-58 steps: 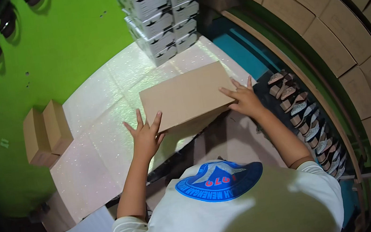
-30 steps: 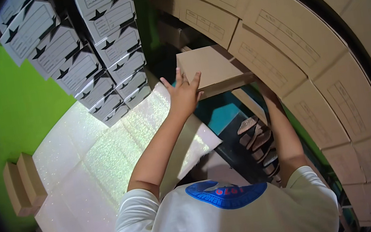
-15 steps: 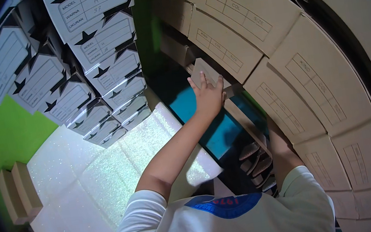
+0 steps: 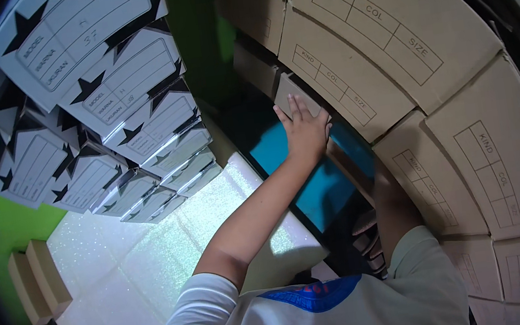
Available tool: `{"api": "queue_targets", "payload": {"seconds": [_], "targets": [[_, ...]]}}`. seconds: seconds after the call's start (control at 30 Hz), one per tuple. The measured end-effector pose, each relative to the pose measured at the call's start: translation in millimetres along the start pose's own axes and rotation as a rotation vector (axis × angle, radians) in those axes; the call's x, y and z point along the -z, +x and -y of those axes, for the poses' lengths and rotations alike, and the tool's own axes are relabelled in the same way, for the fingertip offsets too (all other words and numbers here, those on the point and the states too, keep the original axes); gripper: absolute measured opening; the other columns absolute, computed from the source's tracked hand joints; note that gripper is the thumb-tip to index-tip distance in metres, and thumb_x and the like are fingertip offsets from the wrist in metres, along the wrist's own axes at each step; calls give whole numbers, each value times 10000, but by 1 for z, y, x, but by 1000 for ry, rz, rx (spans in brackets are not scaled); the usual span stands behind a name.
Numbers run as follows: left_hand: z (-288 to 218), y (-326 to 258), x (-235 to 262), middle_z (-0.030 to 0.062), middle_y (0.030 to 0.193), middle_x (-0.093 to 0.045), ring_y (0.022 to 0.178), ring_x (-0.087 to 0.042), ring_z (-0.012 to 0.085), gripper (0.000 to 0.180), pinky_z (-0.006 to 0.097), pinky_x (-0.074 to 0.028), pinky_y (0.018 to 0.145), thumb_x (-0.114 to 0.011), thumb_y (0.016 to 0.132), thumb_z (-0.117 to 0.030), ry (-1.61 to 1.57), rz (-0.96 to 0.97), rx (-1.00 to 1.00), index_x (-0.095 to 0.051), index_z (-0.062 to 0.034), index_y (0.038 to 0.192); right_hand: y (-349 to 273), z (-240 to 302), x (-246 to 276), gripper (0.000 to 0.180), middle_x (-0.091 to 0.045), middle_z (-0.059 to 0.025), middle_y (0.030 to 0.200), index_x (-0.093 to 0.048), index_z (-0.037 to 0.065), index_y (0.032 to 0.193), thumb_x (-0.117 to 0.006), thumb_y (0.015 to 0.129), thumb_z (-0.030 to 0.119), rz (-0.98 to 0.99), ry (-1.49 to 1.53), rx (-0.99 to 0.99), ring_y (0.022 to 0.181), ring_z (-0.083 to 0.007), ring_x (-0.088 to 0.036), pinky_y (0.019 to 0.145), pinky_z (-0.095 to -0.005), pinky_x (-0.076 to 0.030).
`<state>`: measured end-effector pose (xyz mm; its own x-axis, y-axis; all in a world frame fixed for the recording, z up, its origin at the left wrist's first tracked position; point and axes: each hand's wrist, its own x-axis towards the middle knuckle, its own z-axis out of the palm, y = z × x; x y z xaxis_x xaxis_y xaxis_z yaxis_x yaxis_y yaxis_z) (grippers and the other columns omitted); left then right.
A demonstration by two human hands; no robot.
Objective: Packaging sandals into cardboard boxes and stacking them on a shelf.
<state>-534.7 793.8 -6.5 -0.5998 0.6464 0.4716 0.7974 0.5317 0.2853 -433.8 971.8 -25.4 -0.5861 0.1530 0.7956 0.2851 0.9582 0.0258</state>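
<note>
My left hand (image 4: 304,131) lies flat and open, fingers (image 4: 296,109) spread, palm pressed against the end face of a brown cardboard box (image 4: 295,94) that sits in a dark gap low in the stack of brown cartons (image 4: 383,45) on my right. Nothing is gripped; the hand only pushes on the face. The box shows just its small end, with the large labelled cartons touching it above and to the right and a teal surface (image 4: 316,181) just below my wrist.

My right hand is out of sight. The forearm (image 4: 394,207) runs down into the shadow beside the cartons, so I cannot tell whether that hand is open, closed or holding anything.

I judge this box to be light and fairly stiff: plain thin board, flat faces, sharp corners, and 1 spread palm is enough to bear on it. The matte board should give good friction and not slip. The middle of a face would likely bow under hard pressure, so the edges and corners are the better places to press or take hold, with 2 hands on opposite sides if it must come out again.

To my left stand stacked white boxes with black stars (image 4: 127,114), a glittery white tabletop (image 4: 154,257) and 2 small brown boxes (image 4: 37,280) near its far edge.
</note>
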Motion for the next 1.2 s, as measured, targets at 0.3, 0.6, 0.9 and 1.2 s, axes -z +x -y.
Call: {"api": "queue_targets", "payload": {"seconds": [0.3,0.6,0.9,1.2], "targets": [[18,9,5,239,1349,-308,1276,-240,418,376,725,-96,918,-684,665,-362,-17,-73,-14,-567,-190,977,1,15,-22,547,-529,-150,1128,-522,55,1148,-703,723,347,88,153,-63,1024,-280,-524,819,-400,-449],[42,21,5,151,1372,-308,1275,-256,381,525,722,-56,930,-580,738,-462,-166,-23,1,-511,-141,1147,13,23,-20,564,-522,-151,1143,-516,62,1163,-702,721,358,168,270,-95,1039,-283,-517,832,-401,-444],[94,72,-3,96,1311,-408,1324,-187,294,579,682,29,971,-392,841,-527,-110,-117,-50,-436,-129,1258,19,52,-8,580,-516,-151,1158,-511,69,1178,-701,719,370,264,389,-130,1053,-287,-510,844,-402,-438],[99,69,18,34,1245,-484,1308,-239,265,484,711,13,947,-418,840,-509,65,-14,39,-553,-151,1137,29,74,-22,704,-493,-112,1239,-521,143,1216,-747,612,427,282,309,-15,1120,-294,-471,939,-391,-369]]}}
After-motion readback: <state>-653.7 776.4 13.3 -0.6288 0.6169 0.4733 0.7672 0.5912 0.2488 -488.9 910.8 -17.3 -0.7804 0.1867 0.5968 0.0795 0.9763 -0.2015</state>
